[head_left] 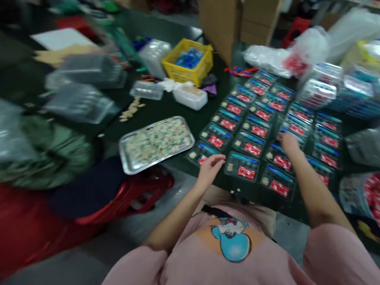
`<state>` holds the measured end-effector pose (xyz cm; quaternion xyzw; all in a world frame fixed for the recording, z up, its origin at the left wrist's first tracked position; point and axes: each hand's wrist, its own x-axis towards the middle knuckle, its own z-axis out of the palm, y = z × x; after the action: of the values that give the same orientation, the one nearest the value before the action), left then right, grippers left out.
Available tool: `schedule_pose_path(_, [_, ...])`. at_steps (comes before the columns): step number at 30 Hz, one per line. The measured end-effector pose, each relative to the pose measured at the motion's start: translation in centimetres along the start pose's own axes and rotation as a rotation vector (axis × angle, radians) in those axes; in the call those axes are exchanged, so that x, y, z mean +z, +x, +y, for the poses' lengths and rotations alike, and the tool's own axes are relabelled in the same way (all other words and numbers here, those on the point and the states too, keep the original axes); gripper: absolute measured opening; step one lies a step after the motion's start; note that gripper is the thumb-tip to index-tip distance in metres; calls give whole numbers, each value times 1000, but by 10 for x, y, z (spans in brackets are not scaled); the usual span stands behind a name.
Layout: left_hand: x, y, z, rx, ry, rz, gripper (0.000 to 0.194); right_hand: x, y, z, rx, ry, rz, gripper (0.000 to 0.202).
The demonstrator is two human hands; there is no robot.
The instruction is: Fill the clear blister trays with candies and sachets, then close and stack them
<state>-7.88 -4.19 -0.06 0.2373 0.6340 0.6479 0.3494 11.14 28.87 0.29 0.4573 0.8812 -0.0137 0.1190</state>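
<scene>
Rows of clear plastic trays lie on the dark green table, each with a blue pen-like item, a red-and-white piece and a small pale piece. My left hand (211, 168) is over the near left end of the rows, beside a tray (243, 167), thumb and fingers pressed together; anything between them is too small to make out. Farther right, my right hand (288, 142) reaches down to a tray (279, 157) in the third column, its fingertips bunched and partly hidden. A metal tray (122, 152) full of small pale and green pieces sits left of my left hand.
A yellow basket (187, 74) with blue items stands behind the metal tray, near a white box (190, 97). Clear plastic packs (80, 101) lie at the left. Stacked packs (320, 87) and a tub of red pieces (356, 194) are at the right. A red chair (142, 190) is below left.
</scene>
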Motion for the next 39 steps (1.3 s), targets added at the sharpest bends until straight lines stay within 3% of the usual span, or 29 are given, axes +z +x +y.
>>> schedule_pose_path(4, [-34, -3, -3, 2, -72, 89, 23, -1, 5, 6, -9, -42, 72, 22])
schedule_pose_path(7, [-67, -10, -8, 32, -126, 193, 25, -5, 5, -22, -80, 57, 284, 21])
schedule_pose_path(10, [-97, -16, -12, 41, -150, 297, 24, -13, -5, -93, -347, 281, 347, 17])
schedule_pose_path(15, [-134, -22, -15, 24, -166, 427, 27, -25, -22, -253, -712, 542, 146, 15])
schedule_pose_path(18, [-146, -26, -15, 23, -180, 466, 28, -28, -20, -330, -760, 508, 59, 19])
schedule_pose_path(22, [-158, -31, -14, 16, -207, 484, 27, -25, -5, -392, -641, 257, 31, 26])
schedule_pose_path(27, [-171, -32, -14, 21, -214, 509, 26, -16, 2, -418, -551, 142, 30, 28])
schedule_pose_path(35, [-173, -15, -22, 22, -281, 485, 28, -15, -6, -410, -540, 206, 81, 16])
schedule_pose_path(37, [-171, -8, -21, 30, -319, 492, 28, -16, -9, -404, -549, 338, 100, 14])
schedule_pose_path(39, [-170, -1, -18, 28, -361, 505, 32, -16, -15, -399, -561, 626, 84, 9])
